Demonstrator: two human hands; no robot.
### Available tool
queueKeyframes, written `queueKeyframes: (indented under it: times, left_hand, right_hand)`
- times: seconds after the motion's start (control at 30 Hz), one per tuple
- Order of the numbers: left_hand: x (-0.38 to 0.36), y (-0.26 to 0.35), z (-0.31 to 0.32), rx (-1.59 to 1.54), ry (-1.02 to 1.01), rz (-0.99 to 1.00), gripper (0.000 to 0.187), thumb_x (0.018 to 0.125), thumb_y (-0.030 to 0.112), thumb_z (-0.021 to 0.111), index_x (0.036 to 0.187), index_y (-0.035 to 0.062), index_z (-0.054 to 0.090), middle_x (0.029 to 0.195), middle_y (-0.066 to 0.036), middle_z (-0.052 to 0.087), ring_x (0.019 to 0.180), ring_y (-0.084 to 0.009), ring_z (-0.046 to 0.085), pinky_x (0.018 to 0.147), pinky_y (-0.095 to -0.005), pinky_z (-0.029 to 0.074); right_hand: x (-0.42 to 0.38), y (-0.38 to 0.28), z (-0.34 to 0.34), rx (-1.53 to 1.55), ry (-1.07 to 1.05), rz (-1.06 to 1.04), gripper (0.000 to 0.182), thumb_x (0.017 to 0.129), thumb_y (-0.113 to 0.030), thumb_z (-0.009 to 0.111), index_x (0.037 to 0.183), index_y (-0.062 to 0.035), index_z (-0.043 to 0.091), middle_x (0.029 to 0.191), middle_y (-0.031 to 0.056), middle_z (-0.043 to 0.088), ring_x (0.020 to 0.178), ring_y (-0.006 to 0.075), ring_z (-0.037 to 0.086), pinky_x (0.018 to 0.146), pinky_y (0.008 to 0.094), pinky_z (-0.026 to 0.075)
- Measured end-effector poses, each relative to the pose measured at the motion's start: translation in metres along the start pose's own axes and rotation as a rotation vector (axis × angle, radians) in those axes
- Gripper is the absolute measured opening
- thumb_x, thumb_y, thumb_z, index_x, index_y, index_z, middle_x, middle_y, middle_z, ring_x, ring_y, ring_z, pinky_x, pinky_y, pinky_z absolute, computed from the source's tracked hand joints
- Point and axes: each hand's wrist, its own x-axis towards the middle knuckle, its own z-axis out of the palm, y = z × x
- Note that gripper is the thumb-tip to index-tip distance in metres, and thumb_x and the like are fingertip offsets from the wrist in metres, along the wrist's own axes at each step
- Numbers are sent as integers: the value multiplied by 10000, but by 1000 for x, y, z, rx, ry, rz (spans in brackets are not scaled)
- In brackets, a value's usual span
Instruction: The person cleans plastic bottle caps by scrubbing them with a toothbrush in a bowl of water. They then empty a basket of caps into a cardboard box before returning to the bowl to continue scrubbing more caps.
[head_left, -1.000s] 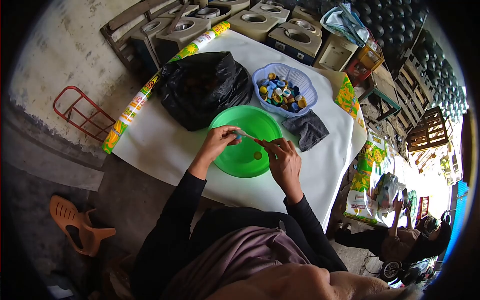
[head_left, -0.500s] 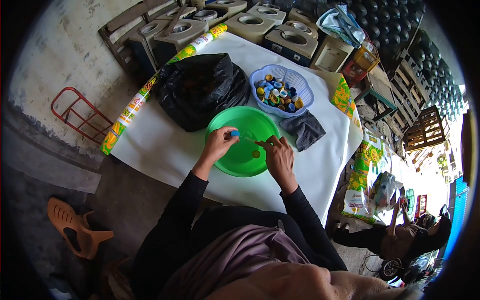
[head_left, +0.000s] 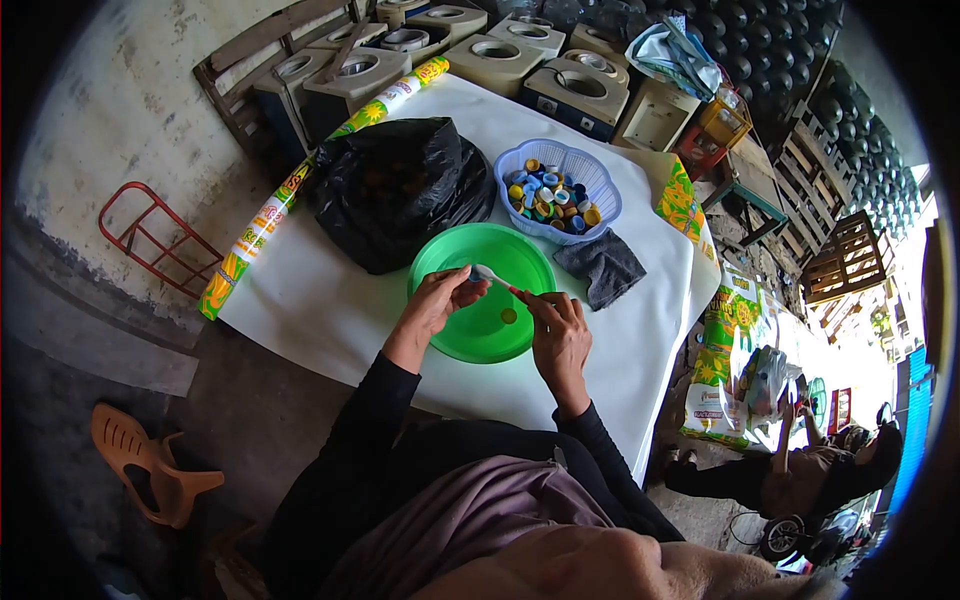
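Observation:
Over the left part of the green basin [head_left: 440,345], my left hand [head_left: 447,297] is closed on a small cap, mostly hidden by the fingers. My right hand [head_left: 560,335] grips a brush [head_left: 492,276] with a red and white handle, its pale end reaching to the cap. A round yellowish cap [head_left: 508,316] lies on the basin's bottom. Behind the basin stands a light blue basket [head_left: 602,190] holding several caps of blue, yellow and white. A dark grey cloth [head_left: 605,268] lies right of the basin, beside the basket.
A black plastic bag [head_left: 400,195] stands back left on the white-covered table [head_left: 300,290]. A patterned roll [head_left: 262,225] runs along its left edge. Beige-topped units [head_left: 575,95] are behind. An orange chair [head_left: 150,465] is at lower left; another person [head_left: 800,480] is at lower right.
The brush's pale end has come up to the cap in my left hand, and the cap is now turned and less visible. The whole view has shifted slightly.

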Motion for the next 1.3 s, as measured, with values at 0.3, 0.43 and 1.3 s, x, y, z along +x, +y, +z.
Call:
queueKeyframes:
  times: [0.3,0.43,1.3]
  left_hand:
    - [-4,-5,7,-3,11,55,247,1017,200,588,1099,-15,678,1007,-132,733,911,-183,717,789,-275,588]
    - [1,1,-3,-17,13,60,248,1013,188,596,1115,-21,679,1026,-132,729,913,-185,717,786,-277,591]
    - [11,-4,-13,237,104,272,273,1038,204,567,1138,-20,686,982,-79,710,848,-130,687,789,-262,577]
  right_hand:
    - [-3,-1,-1,6,-36,-35,252,836,-76,692,1047,-187,773,933,-28,658,788,207,592,616,353,509]
    - [-1,-4,-2,15,-84,-49,273,826,-57,684,1052,-182,772,940,-20,659,782,214,590,624,354,511]
    - [23,8,3,-163,-119,-124,285,802,-48,668,1024,-181,788,896,-12,665,757,217,580,636,345,503]
